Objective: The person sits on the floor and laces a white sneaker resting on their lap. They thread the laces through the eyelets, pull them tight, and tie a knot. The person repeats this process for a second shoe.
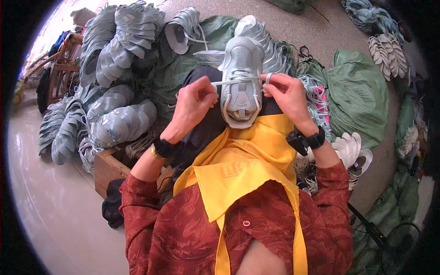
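Grey shoe point(241, 98) between twelve and one o'clock in the view, over the lap, beyond the yellow apron point(261, 144). White lace point(236, 81) stretched straight across it. Left hand point(197, 100), at the shoe's nine o'clock, curled tight on the lace; right hand point(288, 94), at three, pinching it, a loop round one finger. Stacked grey uppers point(126, 117) toward ten; green sack point(360, 94) toward two.

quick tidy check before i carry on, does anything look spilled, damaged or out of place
I see nothing spilled or damaged; only the pink patch among pale laces, right of the shoe, looks odd, for its colour.
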`<state>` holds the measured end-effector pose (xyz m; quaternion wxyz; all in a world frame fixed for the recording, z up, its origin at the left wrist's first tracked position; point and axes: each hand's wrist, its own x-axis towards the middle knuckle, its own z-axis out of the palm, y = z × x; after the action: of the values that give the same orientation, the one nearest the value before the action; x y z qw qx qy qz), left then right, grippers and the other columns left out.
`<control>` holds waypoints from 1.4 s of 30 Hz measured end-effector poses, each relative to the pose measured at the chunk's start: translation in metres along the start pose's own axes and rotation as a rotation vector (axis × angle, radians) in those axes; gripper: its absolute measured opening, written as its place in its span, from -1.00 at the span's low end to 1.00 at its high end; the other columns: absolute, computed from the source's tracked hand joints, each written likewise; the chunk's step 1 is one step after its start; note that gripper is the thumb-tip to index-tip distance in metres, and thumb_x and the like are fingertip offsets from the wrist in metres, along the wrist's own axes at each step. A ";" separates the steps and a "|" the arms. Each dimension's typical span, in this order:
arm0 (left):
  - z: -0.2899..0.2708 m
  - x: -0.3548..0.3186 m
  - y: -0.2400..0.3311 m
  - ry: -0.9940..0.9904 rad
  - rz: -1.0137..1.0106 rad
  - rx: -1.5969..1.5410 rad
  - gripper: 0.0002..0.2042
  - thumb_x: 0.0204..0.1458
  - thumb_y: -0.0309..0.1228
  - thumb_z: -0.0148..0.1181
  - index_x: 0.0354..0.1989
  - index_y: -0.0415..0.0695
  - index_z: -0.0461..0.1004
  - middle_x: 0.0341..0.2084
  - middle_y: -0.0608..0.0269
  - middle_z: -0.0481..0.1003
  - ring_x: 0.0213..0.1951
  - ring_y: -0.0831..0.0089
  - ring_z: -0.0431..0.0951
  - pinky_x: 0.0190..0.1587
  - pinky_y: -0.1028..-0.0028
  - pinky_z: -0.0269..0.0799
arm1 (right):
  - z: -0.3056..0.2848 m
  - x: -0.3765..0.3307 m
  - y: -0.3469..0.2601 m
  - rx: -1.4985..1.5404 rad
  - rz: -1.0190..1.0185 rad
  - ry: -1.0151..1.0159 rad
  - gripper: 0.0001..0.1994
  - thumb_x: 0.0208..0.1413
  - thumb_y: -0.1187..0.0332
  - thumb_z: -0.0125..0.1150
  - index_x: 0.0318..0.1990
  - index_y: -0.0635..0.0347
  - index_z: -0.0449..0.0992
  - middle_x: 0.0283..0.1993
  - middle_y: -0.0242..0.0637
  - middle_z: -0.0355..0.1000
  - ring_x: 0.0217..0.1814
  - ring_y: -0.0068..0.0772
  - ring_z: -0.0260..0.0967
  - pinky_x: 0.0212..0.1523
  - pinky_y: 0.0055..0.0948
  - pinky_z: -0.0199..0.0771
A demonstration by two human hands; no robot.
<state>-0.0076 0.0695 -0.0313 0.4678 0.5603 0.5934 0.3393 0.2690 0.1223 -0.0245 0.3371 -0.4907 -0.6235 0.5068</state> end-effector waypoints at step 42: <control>0.031 0.017 0.004 0.275 0.096 0.076 -0.89 0.01 -0.59 0.33 -0.41 -0.25 0.48 -0.50 0.32 0.58 -0.44 0.65 0.54 -0.33 0.56 0.47 | 0.020 0.002 0.019 -0.038 -0.054 0.169 -0.86 0.09 0.46 0.44 -0.28 0.21 0.56 -0.43 -0.49 0.56 -0.37 -0.72 0.50 -0.29 -0.58 0.52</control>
<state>0.0241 0.0832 -0.0406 0.3439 0.5536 0.6367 0.4122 0.2550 0.1187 -0.0481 0.3928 -0.5211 -0.6151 0.4424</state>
